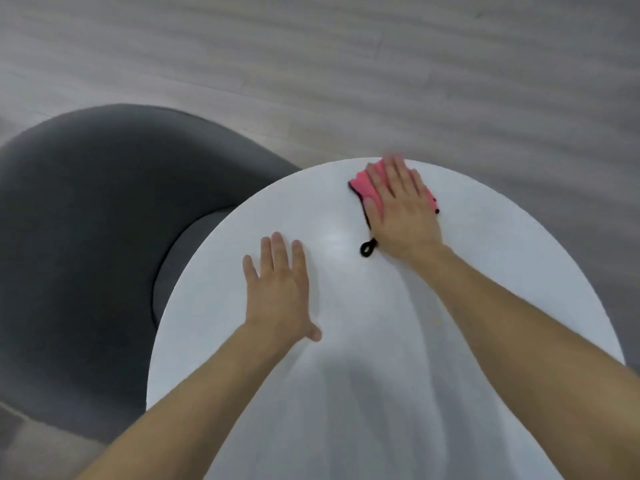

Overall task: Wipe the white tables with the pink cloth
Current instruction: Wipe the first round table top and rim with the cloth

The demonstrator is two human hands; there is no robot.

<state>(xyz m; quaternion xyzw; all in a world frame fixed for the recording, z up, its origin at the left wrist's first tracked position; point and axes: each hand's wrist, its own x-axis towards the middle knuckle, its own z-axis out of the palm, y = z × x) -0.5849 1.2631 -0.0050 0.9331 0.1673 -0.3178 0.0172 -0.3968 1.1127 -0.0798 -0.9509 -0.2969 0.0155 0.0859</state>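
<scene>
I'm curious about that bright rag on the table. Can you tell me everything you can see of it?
The pink cloth looks soft and folded or bunched, with dark edging and a black loop sticking out on the near side. It lies flat near the far edge of the round white table. The right hand presses on it, palm down, fingers spread, covering most of it. Nothing else touches it.

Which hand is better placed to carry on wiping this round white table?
The right hand. It lies flat on the pink cloth near the far edge of the white table. The left hand rests bare on the tabletop, apart from the cloth, seemingly bracing.
</scene>
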